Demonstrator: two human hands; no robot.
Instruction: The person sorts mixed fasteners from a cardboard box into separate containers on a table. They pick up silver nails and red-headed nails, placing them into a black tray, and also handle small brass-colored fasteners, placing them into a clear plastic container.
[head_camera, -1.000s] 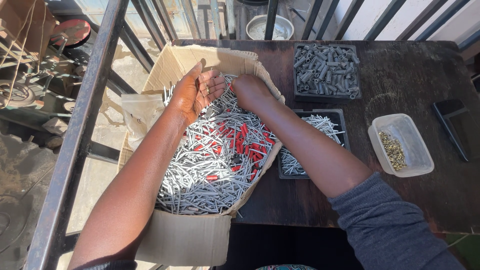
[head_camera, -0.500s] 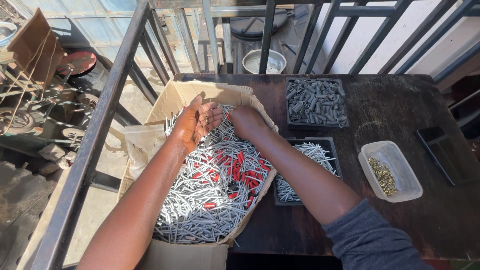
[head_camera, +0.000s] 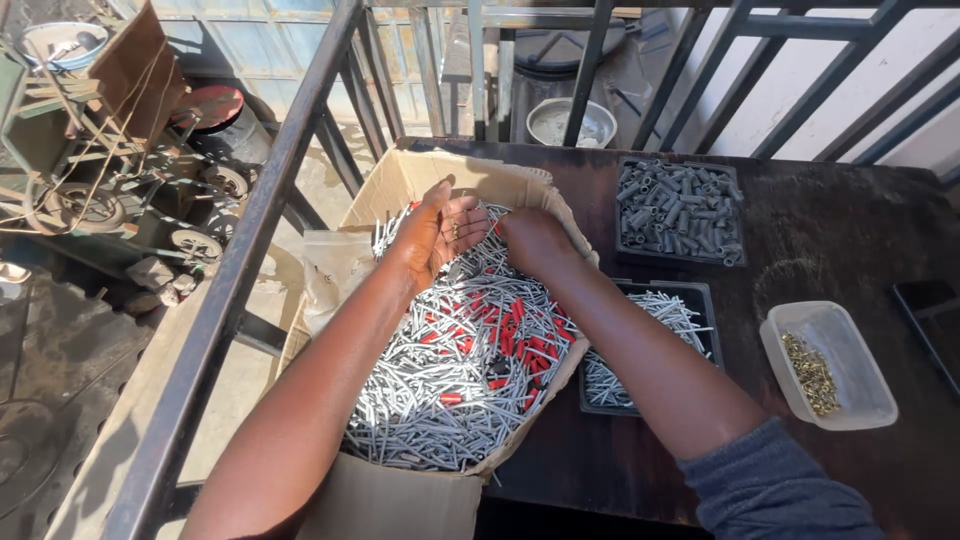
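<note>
Left hand (head_camera: 440, 232) has turned palm-up, cupped open (small pieces inside), right hand (head_camera: 532, 240) stays buried among pins (head_camera: 450, 380), grip unseen.

From my feed the scene is bright, lit by hard daylight coming from the upper left. The metal railing (head_camera: 250, 260) throws dark bars of shadow across the ground below. Sun strikes the cardboard box (head_camera: 400, 190) and the grey rods (head_camera: 440, 390) in it, which glint sharply. My left hand (head_camera: 437, 232) is sunlit on the palm, and my right hand (head_camera: 535, 243) is evenly lit. The dark table (head_camera: 850, 230) soaks up light yet shows a dusty sheen. Focus is crisp at centre; straight bars bow slightly toward the edges. No motion blur.
</note>
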